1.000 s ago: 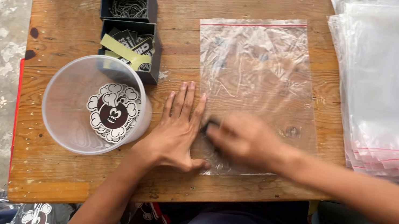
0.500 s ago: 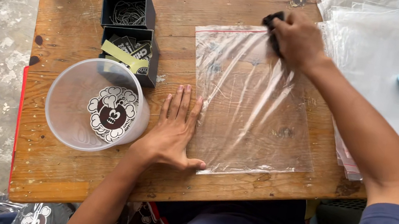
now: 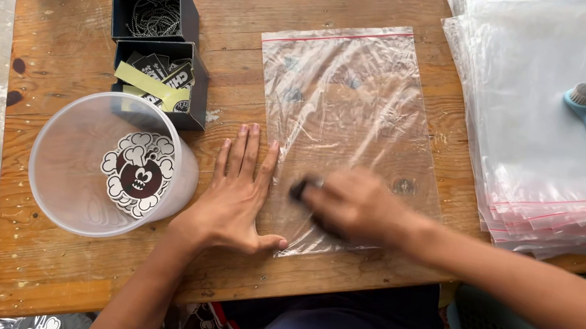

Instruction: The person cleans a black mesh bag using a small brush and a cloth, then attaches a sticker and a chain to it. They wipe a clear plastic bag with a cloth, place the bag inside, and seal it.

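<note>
The wooden table (image 3: 36,256) carries a stack of clear zip bags (image 3: 552,154) at its right edge and one clear zip bag (image 3: 349,118) lying flat at centre. The left hand (image 3: 235,194) lies open, palm down, fingers spread, pinning that bag's lower left edge beside a translucent plastic tub (image 3: 68,165). The right hand (image 3: 354,203), motion-blurred, is closed around a small dark object (image 3: 299,188) pressed on the bag's lower part.

A clear zip bag (image 3: 349,118) lies flat mid-tabletop; a stack of bags (image 3: 554,138) sits right; a black-and-white cartoon sticker (image 3: 138,176) sits left.
</note>
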